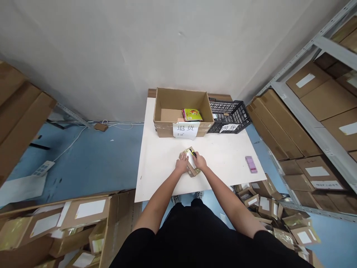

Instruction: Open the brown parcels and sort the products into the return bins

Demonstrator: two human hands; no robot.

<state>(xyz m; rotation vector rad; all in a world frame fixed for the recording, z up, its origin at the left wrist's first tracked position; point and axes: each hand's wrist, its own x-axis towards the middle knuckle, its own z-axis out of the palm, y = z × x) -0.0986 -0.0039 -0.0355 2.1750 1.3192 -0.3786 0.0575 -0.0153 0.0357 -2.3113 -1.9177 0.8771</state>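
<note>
Head: left hand flat atop parcel, right hand gripping cutter.

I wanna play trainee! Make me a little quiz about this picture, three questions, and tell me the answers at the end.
1. What is in the right hand?
A) a book
B) a tool
C) nothing

2. True or false: in the picture, the crate stands to the right of the box.

3. Fill in the missing word: the left hand rests on the ____.

Key:
1. B, and it is yellow and black.
2. True.
3. parcel
</note>
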